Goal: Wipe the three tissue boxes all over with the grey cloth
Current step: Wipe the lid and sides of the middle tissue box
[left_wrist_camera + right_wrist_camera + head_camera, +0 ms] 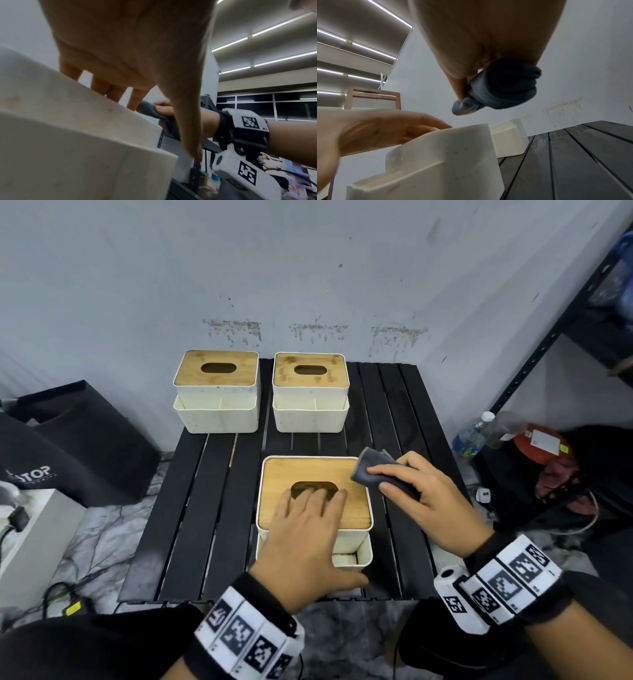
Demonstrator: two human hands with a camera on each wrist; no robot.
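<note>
Three white tissue boxes with wooden lids stand on a black slatted table (pixel 394 412). The near box (pixel 284 470) (pixel 447 159) is under my left hand (pixel 308 529) (pixel 382 128), which lies flat on its lid with straight fingers reaching the slot. My right hand (pixel 424 491) grips the bunched grey cloth (pixel 376 469) (pixel 501 89) (pixel 150 111) at the lid's far right corner; whether the cloth touches the wood I cannot tell. The far left box (pixel 216 392) and far right box (pixel 310 392) (pixel 508 136) stand side by side against the wall.
A dark metal shelf rack (pixel 561 337) rises on the right, with a water bottle (pixel 471 436) and a red object (pixel 541 446) at its foot. Black bags (pixel 78 446) and a white box (pixel 30 542) with cables lie on the floor to the left.
</note>
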